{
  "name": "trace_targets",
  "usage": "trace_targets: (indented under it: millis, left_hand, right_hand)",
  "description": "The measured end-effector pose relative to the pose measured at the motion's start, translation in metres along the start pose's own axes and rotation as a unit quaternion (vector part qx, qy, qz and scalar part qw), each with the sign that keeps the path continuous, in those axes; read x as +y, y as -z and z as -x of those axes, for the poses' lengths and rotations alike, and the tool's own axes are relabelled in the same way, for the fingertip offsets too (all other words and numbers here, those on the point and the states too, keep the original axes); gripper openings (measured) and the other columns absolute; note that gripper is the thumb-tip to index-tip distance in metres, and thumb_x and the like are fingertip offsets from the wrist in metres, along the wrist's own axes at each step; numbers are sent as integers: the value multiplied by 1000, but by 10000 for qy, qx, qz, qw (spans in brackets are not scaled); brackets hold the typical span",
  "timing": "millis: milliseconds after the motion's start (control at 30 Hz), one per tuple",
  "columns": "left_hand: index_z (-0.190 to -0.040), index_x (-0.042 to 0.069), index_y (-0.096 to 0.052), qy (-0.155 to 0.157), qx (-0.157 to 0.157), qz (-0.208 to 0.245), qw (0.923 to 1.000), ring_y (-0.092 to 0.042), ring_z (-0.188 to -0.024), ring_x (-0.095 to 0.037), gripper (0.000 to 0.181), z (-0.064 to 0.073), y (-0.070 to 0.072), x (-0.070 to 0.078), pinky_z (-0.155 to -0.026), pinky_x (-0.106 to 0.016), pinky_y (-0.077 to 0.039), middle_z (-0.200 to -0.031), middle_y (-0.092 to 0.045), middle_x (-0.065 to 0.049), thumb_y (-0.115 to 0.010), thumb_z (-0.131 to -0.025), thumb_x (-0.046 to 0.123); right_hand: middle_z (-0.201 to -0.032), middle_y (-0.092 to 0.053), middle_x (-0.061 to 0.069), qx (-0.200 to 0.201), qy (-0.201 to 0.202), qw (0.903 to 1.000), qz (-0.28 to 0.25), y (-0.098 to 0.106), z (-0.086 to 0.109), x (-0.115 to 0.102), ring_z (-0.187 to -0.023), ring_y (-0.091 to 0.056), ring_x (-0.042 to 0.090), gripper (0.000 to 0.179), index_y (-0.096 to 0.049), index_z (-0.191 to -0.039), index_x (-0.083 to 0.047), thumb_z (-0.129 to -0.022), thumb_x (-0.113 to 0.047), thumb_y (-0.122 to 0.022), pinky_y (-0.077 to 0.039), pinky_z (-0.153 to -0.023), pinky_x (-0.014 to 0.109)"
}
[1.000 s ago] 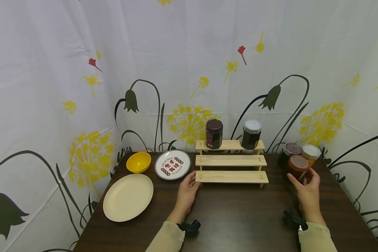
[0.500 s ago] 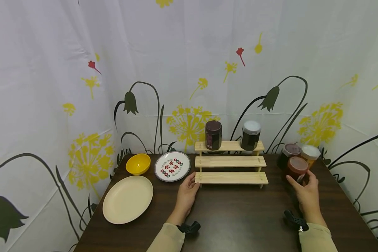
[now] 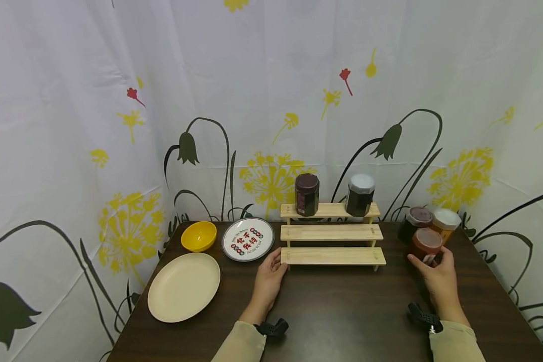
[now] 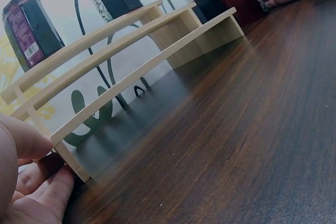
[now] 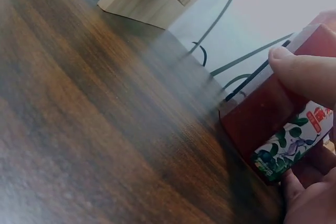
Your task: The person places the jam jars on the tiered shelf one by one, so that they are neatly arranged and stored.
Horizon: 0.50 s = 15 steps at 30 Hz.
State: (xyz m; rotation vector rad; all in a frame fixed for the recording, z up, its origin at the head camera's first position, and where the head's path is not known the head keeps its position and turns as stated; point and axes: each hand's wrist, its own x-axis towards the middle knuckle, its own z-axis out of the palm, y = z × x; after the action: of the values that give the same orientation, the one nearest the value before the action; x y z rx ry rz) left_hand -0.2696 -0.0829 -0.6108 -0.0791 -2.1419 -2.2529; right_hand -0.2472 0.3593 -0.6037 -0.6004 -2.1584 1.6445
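A three-step wooden rack stands mid-table. Its top step bears a dark purple jar and a white-lidded dark jar. My left hand pinches the left end of the lowest step; in the left wrist view the thumb lies at the step's corner with fingers below. My right hand grips a red jar with a printed label, thumb on one side and fingers on the other. Beside that jar stand a dark-red-lidded jar and a white-lidded amber jar.
To the left on the dark wooden table are a yellow bowl, a white plate with red print and a cream oval plate. A flower-patterned curtain hangs behind the table.
My right hand has shifted slightly left and nearer with the red jar, and more of its label shows. The left hand stays at the rack's end.
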Motion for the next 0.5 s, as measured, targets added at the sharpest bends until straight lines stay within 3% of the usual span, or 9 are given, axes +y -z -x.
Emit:
trace_targets:
  millis: [67,133,233,333,433,500]
  left_hand:
    - [-159,-3,-51,-16,-4,-10,10000,-63,-134,-37,54,0,0,0,-97,-15,-54,-150,-62,-27,-63,-106,-1]
    - [-159,-3,-51,-18,1,-4,10000,-63,-134,-37,54,0,0,1,-96,-14,-54,-150,-63,-27,-63,-106,-1]
    - [-159,-4,-50,-25,-5,13,10000,-63,-135,-38,54,0,-1,1,-96,-14,-54,-150,-62,-27,-62,-106,-1]
    - [-159,-4,-49,12,-19,43,10000,-63,-136,-39,54,1,-1,2,-97,-14,-54,-150,-62,-28,-62,-106,-2]
    - [-159,-4,-49,39,-20,38,10000,-62,-136,-39,54,1,0,1,-97,-15,-54,-151,-61,-28,-62,-106,-2]
    - [-159,-4,-49,21,-28,23,10000,-62,-136,-39,55,1,0,1,-98,-15,-54,-151,-61,-28,-62,-106,-2]
  right_hand:
    - [-159,-39,21,-189,-54,9995,244,2,-1,0,-147,-42,37,98,-26,-168,-1,-96,-24,-87,-38,-129,44]
    - [-171,-30,27,-327,-27,9991,269,3,-2,-1,-160,-29,44,100,-24,-169,1,-96,-25,-87,-21,-135,61]
    - [-175,-30,26,-382,-63,9992,114,4,-2,-1,-162,-28,43,100,-22,-170,0,-96,-22,-86,-20,-135,61]
    - [-172,-35,23,-286,-95,9995,102,3,0,-3,-158,-35,40,98,-25,-168,-1,-96,-24,-86,-29,-134,54]
    - [-169,-41,18,-125,-90,9998,146,1,3,-4,-152,-42,34,95,-30,-166,-3,-95,-25,-88,-40,-125,28]
    - [-165,-45,15,-9,-16,9999,125,0,5,-4,-147,-47,29,92,-33,-164,-3,-94,-24,-89,-43,-111,12]
